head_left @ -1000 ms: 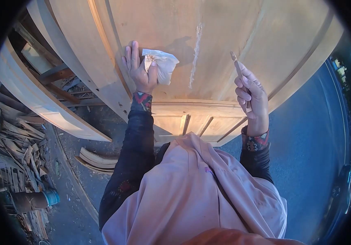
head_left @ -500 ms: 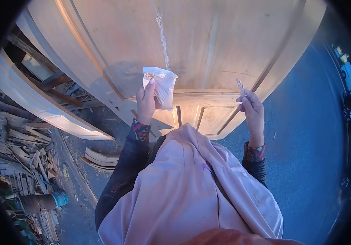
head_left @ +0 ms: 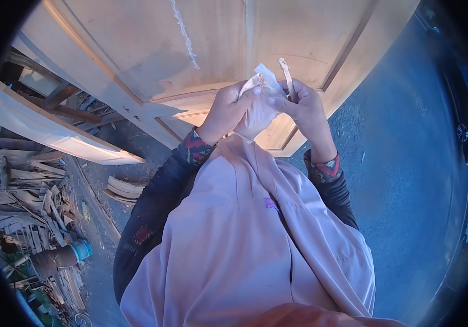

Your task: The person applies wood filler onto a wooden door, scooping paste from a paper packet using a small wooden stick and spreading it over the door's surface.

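My left hand [head_left: 227,110] is closed round the left side of a crumpled white plastic bag [head_left: 258,117], with the thumb pressed near its top. Pale brown stuff shows at the bag's upper end. My right hand [head_left: 306,109] grips a thin wooden stick [head_left: 286,75], its tip smeared with a pale paste and pointing up. The right thumb and fingers also touch the bag's right side. Beyond both hands stands a panelled wooden door [head_left: 212,43]. A whitish line of filler [head_left: 185,35] runs down its panel.
At left, a curved wooden piece [head_left: 65,131] stands near a heap of scrap wood [head_left: 29,191] and a rusty cylinder with a blue end [head_left: 62,259]. Curved boards [head_left: 125,188] lie on the ground. Paved ground [head_left: 403,163] and a dark car [head_left: 460,109] are at right.
My right hand has moved left with the stick and now meets the bag. My left hand has brought the bag right and slightly up, tilting it. The view has shifted.
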`<state>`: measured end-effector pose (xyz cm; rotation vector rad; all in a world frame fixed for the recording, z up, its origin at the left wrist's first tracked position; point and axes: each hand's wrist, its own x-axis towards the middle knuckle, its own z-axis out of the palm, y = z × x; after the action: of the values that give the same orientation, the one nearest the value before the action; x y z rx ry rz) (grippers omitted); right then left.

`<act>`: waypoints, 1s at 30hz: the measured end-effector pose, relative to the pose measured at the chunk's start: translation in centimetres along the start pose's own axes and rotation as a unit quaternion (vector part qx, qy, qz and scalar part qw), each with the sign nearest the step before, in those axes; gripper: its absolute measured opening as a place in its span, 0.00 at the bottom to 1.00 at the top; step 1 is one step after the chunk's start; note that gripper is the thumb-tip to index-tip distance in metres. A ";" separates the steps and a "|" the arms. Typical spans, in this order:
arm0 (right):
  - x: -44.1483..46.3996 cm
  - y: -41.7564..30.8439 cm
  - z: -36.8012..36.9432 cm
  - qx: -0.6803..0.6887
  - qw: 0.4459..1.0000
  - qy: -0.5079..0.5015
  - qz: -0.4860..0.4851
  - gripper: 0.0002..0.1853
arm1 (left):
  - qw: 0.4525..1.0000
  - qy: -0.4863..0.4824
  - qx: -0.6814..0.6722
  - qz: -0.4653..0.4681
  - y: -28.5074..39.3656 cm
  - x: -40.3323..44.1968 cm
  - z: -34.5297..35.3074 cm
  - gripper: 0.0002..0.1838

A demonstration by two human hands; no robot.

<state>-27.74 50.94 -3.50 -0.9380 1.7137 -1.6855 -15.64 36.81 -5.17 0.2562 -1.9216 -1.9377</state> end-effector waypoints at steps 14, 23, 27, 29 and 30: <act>1.1 2.5 -2.7 0.128 0.977 -0.128 0.109 0.09 | 0.986 -0.072 -0.119 -0.093 0.1 -0.3 0.9 0.17; 2.0 2.2 -1.8 0.066 0.987 -0.141 0.038 0.04 | 0.992 -0.068 -0.072 -0.082 -0.3 -0.5 0.5 0.13; 1.7 2.8 -1.8 0.153 0.977 -0.142 0.049 0.06 | 0.993 -0.086 -0.029 -0.070 -0.2 -0.4 0.5 0.14; 1.4 3.6 -0.6 0.298 0.947 -0.098 0.074 0.07 | 0.995 -0.069 -0.047 -0.052 -0.3 -0.6 0.8 0.14; 1.4 4.0 -0.1 0.367 0.923 -0.075 0.087 0.08 | 0.996 -0.061 -0.055 -0.042 -0.4 -0.7 1.0 0.15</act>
<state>-29.08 49.79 -7.32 -0.5159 0.8968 -1.8577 -15.47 37.96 -5.58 0.1928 -1.8988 -2.1525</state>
